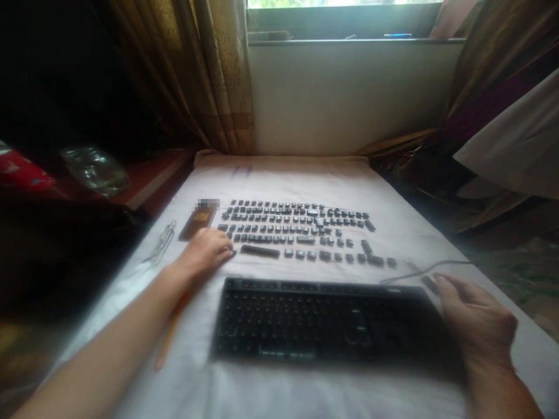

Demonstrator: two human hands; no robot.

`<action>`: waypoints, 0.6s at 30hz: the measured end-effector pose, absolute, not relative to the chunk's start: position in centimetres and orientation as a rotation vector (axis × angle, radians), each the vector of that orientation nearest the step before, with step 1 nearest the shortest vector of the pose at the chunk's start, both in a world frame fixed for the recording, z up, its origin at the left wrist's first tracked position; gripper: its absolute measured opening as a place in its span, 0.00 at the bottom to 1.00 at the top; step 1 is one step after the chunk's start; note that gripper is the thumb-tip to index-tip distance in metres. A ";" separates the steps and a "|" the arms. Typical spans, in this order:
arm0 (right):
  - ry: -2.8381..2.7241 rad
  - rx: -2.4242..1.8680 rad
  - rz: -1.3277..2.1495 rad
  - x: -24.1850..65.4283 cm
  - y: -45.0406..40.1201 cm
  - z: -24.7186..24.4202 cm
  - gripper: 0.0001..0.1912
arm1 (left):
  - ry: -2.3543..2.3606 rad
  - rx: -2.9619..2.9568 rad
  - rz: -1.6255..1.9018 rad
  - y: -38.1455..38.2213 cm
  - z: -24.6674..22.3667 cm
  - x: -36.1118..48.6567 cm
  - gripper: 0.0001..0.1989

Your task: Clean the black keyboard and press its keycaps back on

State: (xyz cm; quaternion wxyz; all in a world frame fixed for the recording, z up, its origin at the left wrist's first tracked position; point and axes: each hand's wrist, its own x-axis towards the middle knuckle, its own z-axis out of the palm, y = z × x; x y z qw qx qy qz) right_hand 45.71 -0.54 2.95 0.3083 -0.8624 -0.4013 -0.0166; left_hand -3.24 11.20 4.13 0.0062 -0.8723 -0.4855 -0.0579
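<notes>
Rows of loose black keycaps (271,219) lie on a white cloth (305,180). Below them sits a black keyboard (297,320) with its keycaps off. My left hand (208,247) rests at the left end of the lowest row, fingers pinched on a small dark keycap (234,252), partly hidden. My right hand (474,308) is closed at the keyboard's upper right corner, thumb and fingers around a small dark object (430,284) that I cannot make out. A dark cable (419,270) runs just above it.
A brown box-like item (201,218) stands beyond my left hand, with a shiny metal item (166,235) to its left. An orange stick (168,337) lies under my left forearm. A clear container (96,169) is at the far left. Curtains hang beyond the table.
</notes>
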 end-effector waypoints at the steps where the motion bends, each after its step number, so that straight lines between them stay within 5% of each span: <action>1: -1.062 -2.276 -0.042 45.8 -0.5 2.9 0.30 | -1.518 -2.718 -0.189 11.1 4.2 -3.1 0.08; 18: -1.049 -2.252 -0.038 45.9 -0.5 2.7 0.28 | -1.529 -2.638 -0.114 10.7 4.0 -1.9 0.05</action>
